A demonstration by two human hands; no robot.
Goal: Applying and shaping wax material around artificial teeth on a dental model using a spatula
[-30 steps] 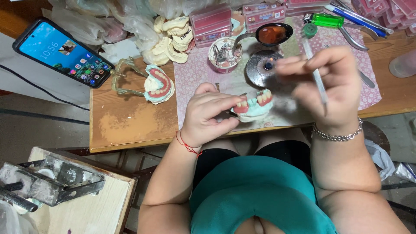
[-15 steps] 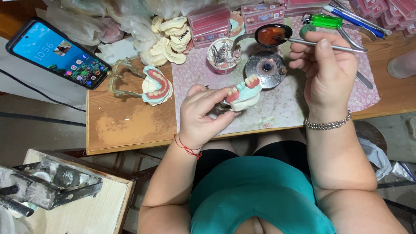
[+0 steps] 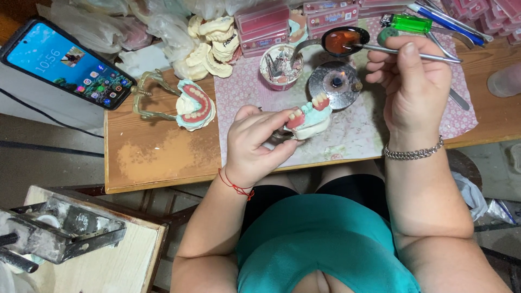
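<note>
My left hand (image 3: 254, 144) grips a pale green dental cast with pink wax and teeth (image 3: 307, 116), held over the patterned mat (image 3: 355, 133). My right hand (image 3: 413, 81) pinches a thin metal wax tool (image 3: 386, 50), its tip reaching left into a dark spoon of orange-red wax (image 3: 344, 39). Just below the spoon stands a round metal burner (image 3: 336, 83). A small cup of scraps (image 3: 280, 66) sits left of the burner.
A second denture model on a brass articulator (image 3: 187, 103) lies on the wooden table (image 3: 157, 157). A lit phone (image 3: 68, 62), plaster casts (image 3: 211, 46), pink boxes (image 3: 266, 24), a green lighter (image 3: 410, 23) and metal tools line the back. A metal press (image 3: 59, 233) stands lower left.
My right hand rose from beside the cast to the back of the table and brought the tool's tip to the wax spoon. My left hand turned the cast slightly.
</note>
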